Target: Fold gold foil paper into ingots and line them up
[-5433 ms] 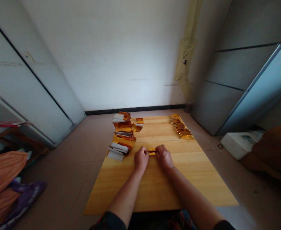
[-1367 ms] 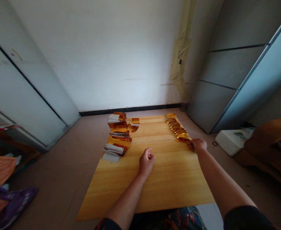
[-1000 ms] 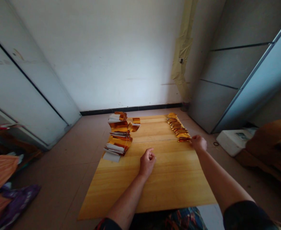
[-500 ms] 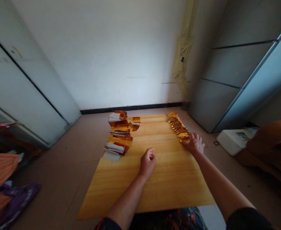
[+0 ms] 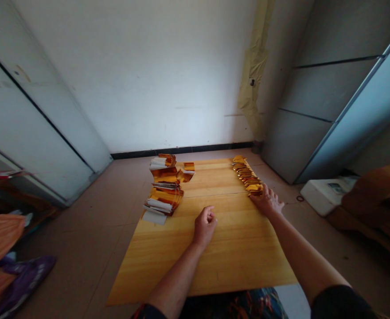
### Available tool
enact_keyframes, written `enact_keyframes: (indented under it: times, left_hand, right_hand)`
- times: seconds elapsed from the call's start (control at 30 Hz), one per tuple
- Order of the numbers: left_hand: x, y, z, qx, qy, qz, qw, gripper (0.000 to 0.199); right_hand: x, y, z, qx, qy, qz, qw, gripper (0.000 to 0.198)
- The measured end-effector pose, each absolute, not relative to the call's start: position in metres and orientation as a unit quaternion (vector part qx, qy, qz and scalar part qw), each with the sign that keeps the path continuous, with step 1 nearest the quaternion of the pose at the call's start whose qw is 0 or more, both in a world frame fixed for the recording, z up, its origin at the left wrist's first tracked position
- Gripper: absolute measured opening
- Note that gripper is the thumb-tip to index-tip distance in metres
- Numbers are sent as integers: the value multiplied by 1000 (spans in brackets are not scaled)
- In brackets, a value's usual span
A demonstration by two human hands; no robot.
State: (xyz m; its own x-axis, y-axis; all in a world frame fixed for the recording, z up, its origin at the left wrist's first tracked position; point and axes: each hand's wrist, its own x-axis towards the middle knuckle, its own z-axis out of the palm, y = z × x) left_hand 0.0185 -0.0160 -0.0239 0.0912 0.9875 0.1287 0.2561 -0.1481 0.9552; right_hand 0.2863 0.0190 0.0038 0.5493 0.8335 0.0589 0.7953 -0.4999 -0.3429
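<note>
On the wooden tabletop, near its middle, my left hand point(image 5: 204, 225) rests with its fingers curled in, and nothing shows in them. My right hand point(image 5: 268, 200) is at the table's right edge, fingers spread, against the near end of a row of folded gold paper pieces point(image 5: 246, 174). Its thumb side touches the nearest piece. These pieces overlap one another in a line running away from me. Across the table, on the left, lie loose stacks of curled gold-orange sheets point(image 5: 165, 193) with pale backs. One flat pale sheet point(image 5: 154, 217) lies at their near end.
The wooden table point(image 5: 211, 266) stands near a white wall point(image 5: 168, 79). Grey cabinets point(image 5: 310, 119) stand at the right, beside a white box point(image 5: 323, 196) on the floor. Orange cloth point(image 5: 0, 239) and a purple bag point(image 5: 25, 283) are at the left.
My right hand has shifted slightly left and nearer, closer against the end of the folded row. My left hand stays where it was.
</note>
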Motion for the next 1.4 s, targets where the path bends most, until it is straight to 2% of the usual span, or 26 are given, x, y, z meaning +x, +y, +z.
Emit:
enact_keyframes:
  times: [0.37,0.57,0.63,0.8,0.9,1.17,1.4]
  left_hand:
    - [19,-17,-25,623,510,442,395,38]
    - [19,-17,-26,628,508,441,390,39]
    - [19,-17,-26,628,505,444,392,39]
    - [20,-18,-25,628,502,447,393,38]
    - [20,-18,-24,627,502,447,394,37]
    - [19,-18,-23,620,503,446,403,37]
    - [19,-18,-24,621,504,447,401,37]
  right_hand:
    - [294,32,-9,-851,-496,76,155,78]
    - [300,26,-5,-847,-505,33,162,85]
    - [306,20,-3,-851,-499,7,163,79]
    - [319,4,-2,-858,-491,-23,148,40]
    - [322,1,-3,-862,-487,-18,142,33]
    - [321,12,-2,-878,-458,4,138,35]
    - [308,15,-4,-882,-448,-7,148,55]
